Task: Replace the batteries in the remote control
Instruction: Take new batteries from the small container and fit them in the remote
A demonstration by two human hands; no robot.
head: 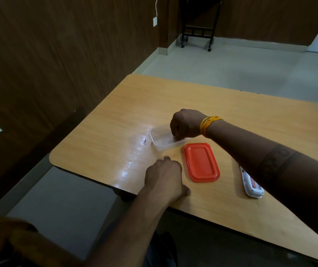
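Note:
A clear plastic container [157, 140] stands open on the wooden table [231, 116]. My right hand [186, 124] reaches down into it with the fingers curled; what the fingertips touch is hidden. Its orange lid [201, 162] lies flat just in front of it. My left hand [165, 175] rests palm down on the table, left of the lid, holding nothing. A white remote control [251, 185] lies face down at the right, partly covered by my right forearm, with a red and white label showing.
The table's rounded near-left corner [53, 160] and front edge are close to my left arm. A small dark speck [145, 141] lies left of the container. A wood-panelled wall runs along the left, and a black wheeled stand [196, 35] is far behind.

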